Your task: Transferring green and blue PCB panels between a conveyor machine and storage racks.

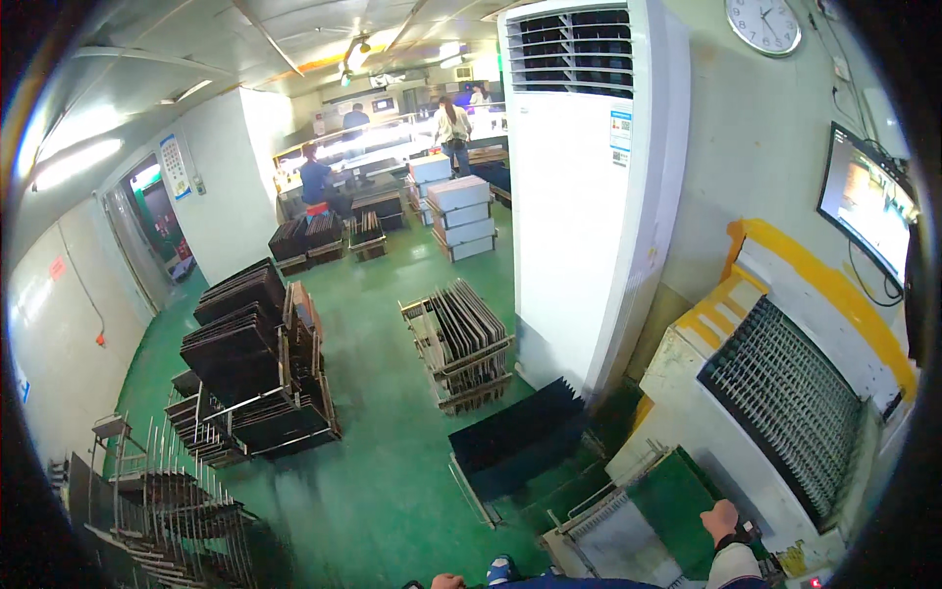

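At the lower right, my right hand [719, 518] is closed on the right edge of a flat green panel [672, 496], which looks like a circuit board. The panel leans in a slotted rack [577, 512]. Beside it, to the left, a pale grey panel [620, 540] lies in the same rack. My left hand [448, 581] only just shows at the bottom edge, left of my shoe [503, 567]; its fingers are hidden, and nothing is visible in it.
Right of the rack stands a machine with a bed of rollers [785, 398]. A tall white air conditioner [579, 206] rises ahead. Racks of dark panels [520, 437], slotted racks [461, 344] and stacked racks [245, 353] stand on the green floor. Several people work far back.
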`<move>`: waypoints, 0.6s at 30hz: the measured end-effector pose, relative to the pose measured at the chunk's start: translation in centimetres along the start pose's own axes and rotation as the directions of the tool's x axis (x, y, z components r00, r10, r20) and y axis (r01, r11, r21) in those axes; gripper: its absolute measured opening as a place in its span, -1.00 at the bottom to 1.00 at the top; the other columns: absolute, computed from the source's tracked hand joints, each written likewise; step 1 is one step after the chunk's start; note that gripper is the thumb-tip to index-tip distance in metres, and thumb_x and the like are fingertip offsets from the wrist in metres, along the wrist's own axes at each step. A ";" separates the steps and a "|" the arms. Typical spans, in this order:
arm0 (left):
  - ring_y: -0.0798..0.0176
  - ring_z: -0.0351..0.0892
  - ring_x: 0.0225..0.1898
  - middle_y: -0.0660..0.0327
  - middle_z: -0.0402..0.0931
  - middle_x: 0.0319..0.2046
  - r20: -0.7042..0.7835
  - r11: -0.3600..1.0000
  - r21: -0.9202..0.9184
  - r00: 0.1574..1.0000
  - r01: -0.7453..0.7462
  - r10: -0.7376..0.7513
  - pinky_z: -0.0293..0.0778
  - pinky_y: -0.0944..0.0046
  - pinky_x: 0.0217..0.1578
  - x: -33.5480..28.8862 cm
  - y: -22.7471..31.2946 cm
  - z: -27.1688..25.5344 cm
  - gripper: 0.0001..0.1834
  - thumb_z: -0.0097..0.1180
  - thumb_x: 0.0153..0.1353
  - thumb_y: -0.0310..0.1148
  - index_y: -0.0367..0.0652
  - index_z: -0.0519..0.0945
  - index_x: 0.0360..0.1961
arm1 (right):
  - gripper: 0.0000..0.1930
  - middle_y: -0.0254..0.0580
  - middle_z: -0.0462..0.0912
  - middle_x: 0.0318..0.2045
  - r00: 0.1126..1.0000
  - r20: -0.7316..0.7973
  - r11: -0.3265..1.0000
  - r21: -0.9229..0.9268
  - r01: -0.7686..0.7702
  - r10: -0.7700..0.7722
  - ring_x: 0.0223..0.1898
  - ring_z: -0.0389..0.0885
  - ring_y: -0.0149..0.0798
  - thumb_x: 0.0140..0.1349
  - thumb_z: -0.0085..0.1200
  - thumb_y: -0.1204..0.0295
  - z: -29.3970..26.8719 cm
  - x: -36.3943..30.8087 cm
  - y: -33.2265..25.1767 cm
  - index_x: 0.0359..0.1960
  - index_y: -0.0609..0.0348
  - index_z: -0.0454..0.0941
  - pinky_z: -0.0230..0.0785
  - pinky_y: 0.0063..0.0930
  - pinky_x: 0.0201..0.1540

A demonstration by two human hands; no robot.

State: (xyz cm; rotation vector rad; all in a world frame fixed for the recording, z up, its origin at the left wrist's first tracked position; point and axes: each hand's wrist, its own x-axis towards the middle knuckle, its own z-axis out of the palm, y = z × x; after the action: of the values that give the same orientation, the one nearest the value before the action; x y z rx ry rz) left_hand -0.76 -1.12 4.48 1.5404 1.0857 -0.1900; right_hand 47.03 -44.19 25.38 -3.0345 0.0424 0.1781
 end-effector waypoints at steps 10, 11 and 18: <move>0.09 0.56 -0.41 0.05 0.60 -0.39 0.096 0.995 0.055 0.992 0.080 -0.085 0.46 0.16 -0.38 5.2 -2.5 2.9 -0.62 0.09 0.12 -0.13 -0.23 0.58 -0.20 | -0.52 0.23 0.59 -0.30 0.996 0.089 1.000 -0.021 0.023 -0.021 -0.19 0.58 0.11 -0.23 0.32 0.18 -4.4 -2.3 0.4 -0.37 0.40 0.59 0.43 -0.19 -0.10; 0.09 0.56 -0.39 0.06 0.60 -0.38 0.118 0.995 0.074 0.990 0.067 -0.075 0.46 0.14 -0.38 4.6 -1.1 2.7 -0.63 0.08 0.13 -0.14 -0.23 0.58 -0.20 | -0.49 0.24 0.59 -0.30 0.997 0.052 0.998 -0.027 0.053 -0.052 -0.19 0.57 0.12 -0.23 0.32 0.16 -6.7 -2.9 -0.3 -0.37 0.41 0.59 0.42 -0.17 -0.10; 0.31 0.56 -0.54 0.15 0.60 -0.51 0.217 0.899 0.435 0.975 -0.049 -0.052 0.47 0.38 -0.50 6.2 8.4 3.5 -0.78 0.10 0.01 -0.32 -0.19 0.65 -0.36 | -0.50 0.18 0.59 -0.37 0.984 -0.154 0.996 -0.029 0.084 -0.087 -0.25 0.58 0.11 -0.24 0.31 0.10 -22.6 -6.6 -0.9 -0.38 0.31 0.60 0.40 -0.12 -0.18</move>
State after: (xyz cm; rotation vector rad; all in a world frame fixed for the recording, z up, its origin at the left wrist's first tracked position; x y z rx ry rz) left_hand 10.18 0.08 5.25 1.8645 0.9000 -0.6316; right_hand 43.11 -45.45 48.57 -3.0578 -0.0788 -0.0652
